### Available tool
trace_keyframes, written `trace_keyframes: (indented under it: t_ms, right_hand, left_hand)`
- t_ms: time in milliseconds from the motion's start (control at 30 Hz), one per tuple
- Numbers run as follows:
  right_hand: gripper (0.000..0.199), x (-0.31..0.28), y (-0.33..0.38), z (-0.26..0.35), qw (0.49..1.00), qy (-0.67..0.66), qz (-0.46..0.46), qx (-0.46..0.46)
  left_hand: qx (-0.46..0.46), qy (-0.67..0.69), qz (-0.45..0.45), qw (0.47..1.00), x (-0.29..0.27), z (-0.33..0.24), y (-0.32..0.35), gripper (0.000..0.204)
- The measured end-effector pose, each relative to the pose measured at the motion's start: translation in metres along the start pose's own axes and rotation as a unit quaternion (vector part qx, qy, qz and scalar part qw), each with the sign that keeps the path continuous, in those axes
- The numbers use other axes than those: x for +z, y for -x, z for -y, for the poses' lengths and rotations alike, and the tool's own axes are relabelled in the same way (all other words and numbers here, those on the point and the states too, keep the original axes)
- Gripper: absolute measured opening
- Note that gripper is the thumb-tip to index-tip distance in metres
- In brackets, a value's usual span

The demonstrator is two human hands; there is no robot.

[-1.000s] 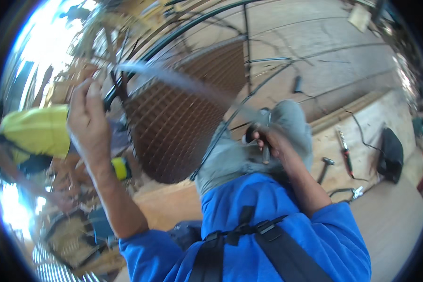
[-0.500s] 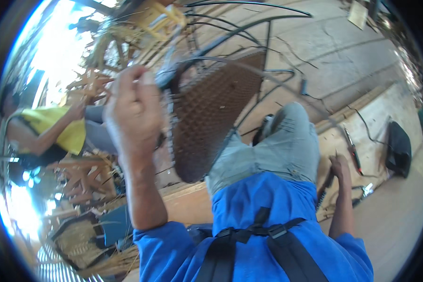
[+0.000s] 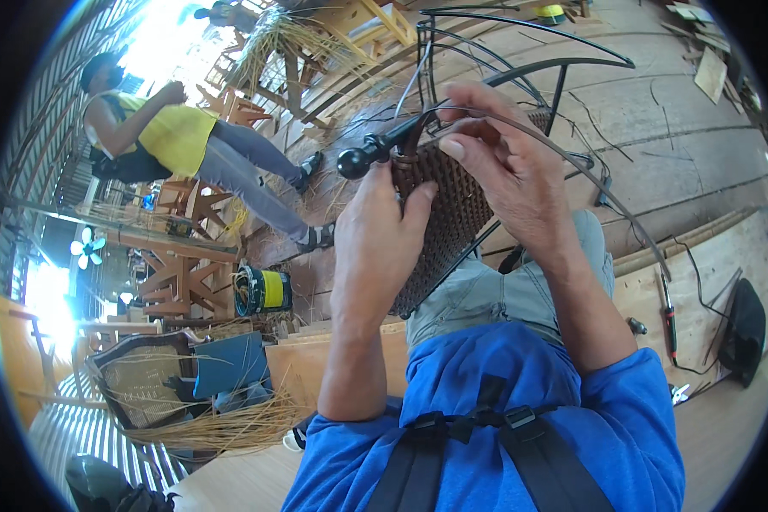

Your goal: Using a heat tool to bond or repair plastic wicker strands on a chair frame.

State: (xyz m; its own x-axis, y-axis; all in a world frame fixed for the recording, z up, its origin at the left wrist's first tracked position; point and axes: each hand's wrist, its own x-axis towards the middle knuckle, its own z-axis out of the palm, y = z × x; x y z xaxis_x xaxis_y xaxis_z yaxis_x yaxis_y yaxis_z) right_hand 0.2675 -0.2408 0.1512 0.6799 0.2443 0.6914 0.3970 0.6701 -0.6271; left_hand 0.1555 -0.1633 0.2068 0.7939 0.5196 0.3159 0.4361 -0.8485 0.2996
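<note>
A dark metal chair frame [image 3: 576, 61] with a brown woven panel [image 3: 452, 200] leans in front of my lap. One of its tubes ends in a black ball-shaped knob [image 3: 358, 160]. My left hand [image 3: 374, 247] is closed around the panel's corner just below the knob, thumb on the weave. Above the panel, my right hand [image 3: 520, 179] pinches a long, thin brown weaving strip [image 3: 610, 203] between thumb and fingers. From the wrapped corner, the strip arcs past the right hand and trails down to the right.
A soldering-iron-like tool [image 3: 671, 328] with a red-and-black handle and a black object [image 3: 742, 333] lie on the right bench. To the left walks a person in a yellow top [image 3: 175, 136]. A bucket [image 3: 269, 290], wooden frames [image 3: 171, 282] and loose cane [image 3: 222, 431] are beyond my left arm.
My right hand has left the bench at the right and come up to the strip. My left hand now grips the panel's corner. The view has shifted, and the person at left now appears upright.
</note>
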Motion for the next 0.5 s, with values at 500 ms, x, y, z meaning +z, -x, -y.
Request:
trace_keyframes:
  t_ms: [500]
  right_hand:
    - [0.026,0.035,-0.048,0.003,0.97,-0.233,0.066,-0.01]
  left_hand:
    - [-0.008,0.108,-0.045,0.993,0.018,0.013,-0.003,0.027]
